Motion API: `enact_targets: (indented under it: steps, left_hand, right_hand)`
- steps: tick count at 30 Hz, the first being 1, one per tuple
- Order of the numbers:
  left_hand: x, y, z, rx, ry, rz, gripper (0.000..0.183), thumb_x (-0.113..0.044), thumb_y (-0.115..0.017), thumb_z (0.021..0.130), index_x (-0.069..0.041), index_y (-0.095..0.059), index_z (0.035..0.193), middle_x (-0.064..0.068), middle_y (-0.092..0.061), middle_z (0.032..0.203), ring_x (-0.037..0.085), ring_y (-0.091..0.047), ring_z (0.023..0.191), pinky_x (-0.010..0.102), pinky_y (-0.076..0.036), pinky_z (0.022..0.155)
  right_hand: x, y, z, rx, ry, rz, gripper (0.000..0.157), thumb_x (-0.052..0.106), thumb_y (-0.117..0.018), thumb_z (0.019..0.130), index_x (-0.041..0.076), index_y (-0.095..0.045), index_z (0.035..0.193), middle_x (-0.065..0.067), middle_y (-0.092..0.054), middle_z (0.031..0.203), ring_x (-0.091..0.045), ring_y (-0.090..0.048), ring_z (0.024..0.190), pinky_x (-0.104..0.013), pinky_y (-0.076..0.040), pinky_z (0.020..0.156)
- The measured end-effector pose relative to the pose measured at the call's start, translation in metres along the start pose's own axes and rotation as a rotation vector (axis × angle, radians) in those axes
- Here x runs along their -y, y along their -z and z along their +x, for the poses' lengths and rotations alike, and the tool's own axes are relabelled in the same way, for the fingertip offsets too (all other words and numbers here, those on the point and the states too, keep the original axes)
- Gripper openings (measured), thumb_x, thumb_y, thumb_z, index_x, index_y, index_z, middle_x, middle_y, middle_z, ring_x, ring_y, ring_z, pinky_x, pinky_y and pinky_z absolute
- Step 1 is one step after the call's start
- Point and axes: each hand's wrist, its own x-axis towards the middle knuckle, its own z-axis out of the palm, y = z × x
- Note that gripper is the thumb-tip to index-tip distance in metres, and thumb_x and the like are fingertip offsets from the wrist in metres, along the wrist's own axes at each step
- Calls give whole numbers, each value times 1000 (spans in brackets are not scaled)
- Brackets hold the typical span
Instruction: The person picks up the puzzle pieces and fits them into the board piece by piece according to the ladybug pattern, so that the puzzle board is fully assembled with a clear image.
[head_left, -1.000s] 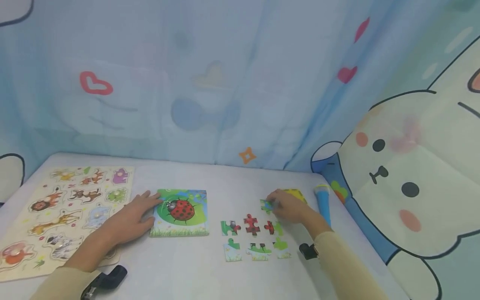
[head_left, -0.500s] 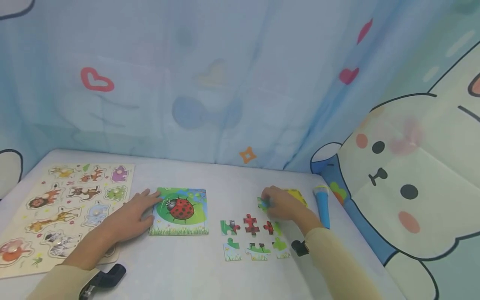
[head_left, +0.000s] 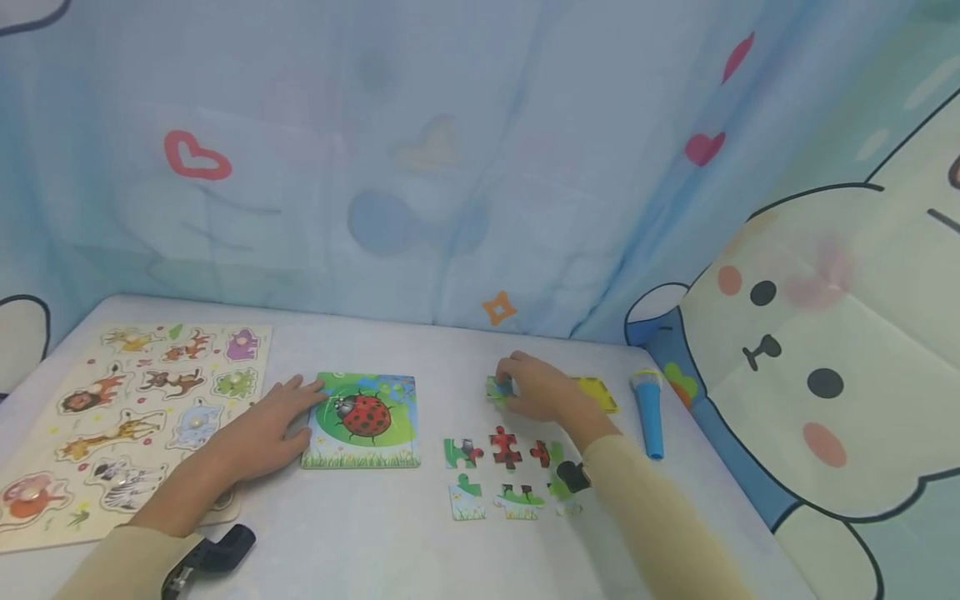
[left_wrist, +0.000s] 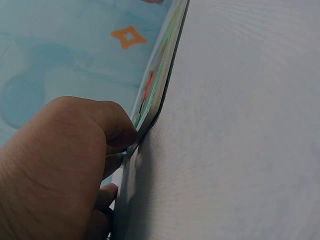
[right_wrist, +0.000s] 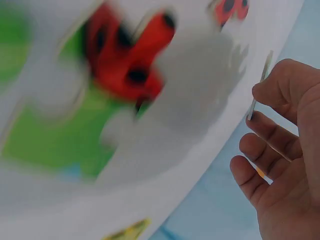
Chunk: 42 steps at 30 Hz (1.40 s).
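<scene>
My right hand (head_left: 538,390) pinches a green-and-blue jigsaw piece (head_left: 497,390) between thumb and index finger, just above the back of the table; the right wrist view has the piece (right_wrist: 266,64) edge-on. Below that hand, several loose jigsaw pieces (head_left: 505,447) lie apart in two rows, showing parts of a red ladybug and grass. My left hand (head_left: 262,433) rests with relaxed fingers at the left edge of a square ladybug picture board (head_left: 401,446). In the left wrist view the fingers touch the rim of that board (left_wrist: 159,85).
At left lies a wooden peg puzzle board (head_left: 176,454) with animal shapes. Behind my right wrist is a yellow tray (head_left: 600,394), partly hidden. A blue toy microphone (head_left: 650,417) lies at the right. A printed curtain (head_left: 427,167) hangs behind the white table (head_left: 360,533).
My right hand has moved left with the jigsaw piece, showing more of the yellow tray; its wrist camera now covers part of the right-hand pieces. The left hand has stayed put.
</scene>
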Motion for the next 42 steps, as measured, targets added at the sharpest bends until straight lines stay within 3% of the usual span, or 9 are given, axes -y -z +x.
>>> enact_targets:
  steps: [7, 17, 29, 42]
  left_hand:
    - [2, 0, 0, 2, -4, -2, 51, -11, -56, 90, 1, -50, 139, 21, -37, 151, 46, -20, 142, 60, -17, 115]
    - [-1, -2, -1, -11, -4, -24, 51, -9, -56, 89, 2, -50, 139, 20, -38, 150, 46, -21, 141, 59, -17, 115]
    - [3, -2, 1, -19, -10, -18, 50, -9, -55, 89, 1, -51, 138, 20, -40, 150, 45, -22, 142, 58, -17, 115]
    - [2, -2, 1, -25, -8, 8, 50, -9, -55, 89, 2, -52, 137, 20, -41, 149, 45, -23, 141, 57, -17, 116]
  right_hand:
    - [37, -7, 19, 5, 21, -13, 25, 14, -64, 83, 20, -62, 107, 8, -53, 101, -11, -50, 83, -28, -49, 78]
    - [81, -5, 38, 16, 130, 11, 23, 16, -64, 89, 18, -61, 111, 5, -53, 103, -11, -51, 84, -30, -50, 78]
    - [112, -12, 58, 48, 179, 34, 29, 12, -64, 87, 18, -64, 116, 4, -56, 108, -11, -53, 91, -30, -50, 87]
    - [124, -12, 67, 66, 233, 35, 31, 11, -68, 86, 18, -70, 115, 3, -58, 107, -11, -54, 90, -28, -51, 85]
